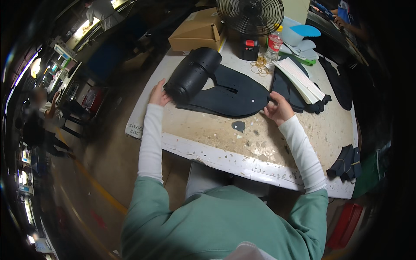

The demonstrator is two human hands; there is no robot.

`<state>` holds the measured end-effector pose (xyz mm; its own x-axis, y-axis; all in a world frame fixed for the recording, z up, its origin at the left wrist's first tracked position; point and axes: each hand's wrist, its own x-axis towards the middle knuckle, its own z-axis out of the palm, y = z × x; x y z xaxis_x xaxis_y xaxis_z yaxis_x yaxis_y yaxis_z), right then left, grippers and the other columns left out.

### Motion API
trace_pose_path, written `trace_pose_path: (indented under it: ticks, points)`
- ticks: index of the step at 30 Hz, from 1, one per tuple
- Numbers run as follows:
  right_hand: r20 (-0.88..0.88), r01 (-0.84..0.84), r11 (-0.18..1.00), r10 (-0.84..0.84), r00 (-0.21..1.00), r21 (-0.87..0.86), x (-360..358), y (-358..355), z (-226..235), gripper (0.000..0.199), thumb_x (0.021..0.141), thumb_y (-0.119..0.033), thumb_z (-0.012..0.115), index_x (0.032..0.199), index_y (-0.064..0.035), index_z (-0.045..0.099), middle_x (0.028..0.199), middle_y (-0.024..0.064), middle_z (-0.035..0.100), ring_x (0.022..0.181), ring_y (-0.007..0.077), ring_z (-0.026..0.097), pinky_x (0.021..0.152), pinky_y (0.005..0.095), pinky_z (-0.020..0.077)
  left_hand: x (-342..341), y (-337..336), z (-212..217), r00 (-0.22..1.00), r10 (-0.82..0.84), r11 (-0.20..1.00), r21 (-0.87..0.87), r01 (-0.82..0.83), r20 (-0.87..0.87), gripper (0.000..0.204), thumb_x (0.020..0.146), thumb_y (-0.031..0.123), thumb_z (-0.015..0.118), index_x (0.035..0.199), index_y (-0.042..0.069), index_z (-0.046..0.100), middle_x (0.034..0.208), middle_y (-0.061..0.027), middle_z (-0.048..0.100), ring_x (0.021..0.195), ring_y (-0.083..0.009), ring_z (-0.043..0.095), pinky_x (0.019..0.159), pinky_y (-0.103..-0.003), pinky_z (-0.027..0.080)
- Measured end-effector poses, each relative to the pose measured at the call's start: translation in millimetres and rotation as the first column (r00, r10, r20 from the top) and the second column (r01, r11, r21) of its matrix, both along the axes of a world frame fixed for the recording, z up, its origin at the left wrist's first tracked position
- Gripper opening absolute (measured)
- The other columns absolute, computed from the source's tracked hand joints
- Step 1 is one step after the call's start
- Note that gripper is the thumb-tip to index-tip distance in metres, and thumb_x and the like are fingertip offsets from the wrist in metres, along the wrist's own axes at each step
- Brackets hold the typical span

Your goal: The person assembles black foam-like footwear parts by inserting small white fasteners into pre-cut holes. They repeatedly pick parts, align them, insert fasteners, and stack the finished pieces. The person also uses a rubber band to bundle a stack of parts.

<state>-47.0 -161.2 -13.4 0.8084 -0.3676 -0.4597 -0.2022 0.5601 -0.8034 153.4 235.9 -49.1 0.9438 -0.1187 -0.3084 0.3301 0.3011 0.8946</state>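
A stack of flat black cut pieces (225,99), shaped like shoe uppers with a slit and rounded end, lies on the worn table. Their left part is covered by a thick black roll (193,74) of similar perforated material. At the roll's lower left end, my left hand (159,94) is closed on its edge; some fingertips are hidden. My right hand (278,108) pinches the rounded right end of the flat pieces between thumb and fingers. White sleeves cover both forearms.
Behind stand a cardboard box (197,32), a fan (250,15) and a bottle (273,45) beside rubber bands (261,67). Paper sheets (300,81) lie on black pieces at right. More dark pieces (345,162) sit near the right edge. People work at the left.
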Motion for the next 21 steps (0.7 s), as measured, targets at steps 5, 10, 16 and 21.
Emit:
trace_pose_path:
  ticks: [5, 10, 16, 21]
  points:
    - [0.121, -0.13, 0.966, 0.16, 0.98, -0.224, -7, 4, -12, 0.037, 0.098, -0.027, 0.052, 0.132, -0.0147, 0.045, 0.081, -0.0038, 0.058, 0.065, 0.0062, 0.054, 0.066, 0.0255, 0.0513, -14, -50, 12, 0.927, 0.298, 0.952, -0.136, -0.273, 0.229, 0.08, 0.085, 0.017, 0.067, 0.15, 0.013, 0.019, 0.141, -0.0143, 0.04, 0.124, -0.0287, 0.045, 0.104, -0.041, 0.039]
    - [0.145, -0.139, 0.965, 0.174, 0.974, -0.222, -7, -3, -25, 0.035, 0.102, -0.032, 0.044, 0.133, -0.0169, 0.046, 0.091, -0.0031, 0.061, 0.072, 0.0065, 0.058, 0.067, 0.0245, 0.0529, -51, -78, 56, 0.62, 0.118, 0.99, -0.045, -0.132, 0.776, 0.085, 0.082, -0.006, 0.062, 0.151, 0.014, 0.015, 0.131, -0.012, 0.049, 0.11, -0.018, 0.051, 0.095, -0.029, 0.043]
    - [0.185, -0.126, 0.949, 0.184, 0.965, -0.289, -8, -5, -41, 0.044, 0.104, -0.043, 0.03, 0.136, -0.0163, 0.043, 0.104, 0.0022, 0.062, 0.081, 0.01, 0.059, 0.071, 0.0279, 0.0508, -68, -89, 70, 0.584, 0.002, 0.964, 0.153, -0.216, 0.812, 0.072, 0.083, -0.004, 0.062, 0.145, 0.012, 0.028, 0.108, -0.0113, 0.063, 0.094, -0.0139, 0.057, 0.085, -0.024, 0.044]
    - [0.195, -0.11, 0.947, 0.175, 0.965, -0.302, -7, -3, -42, 0.042, 0.104, -0.043, 0.03, 0.133, -0.016, 0.044, 0.104, 0.0018, 0.062, 0.08, 0.009, 0.059, 0.07, 0.0252, 0.05, -42, -59, 60, 0.489, 0.022, 0.609, 0.377, -0.698, 0.872, 0.056, 0.078, 0.0, 0.061, 0.132, 0.008, 0.045, 0.114, -0.016, 0.06, 0.103, -0.0258, 0.058, 0.092, -0.037, 0.046]
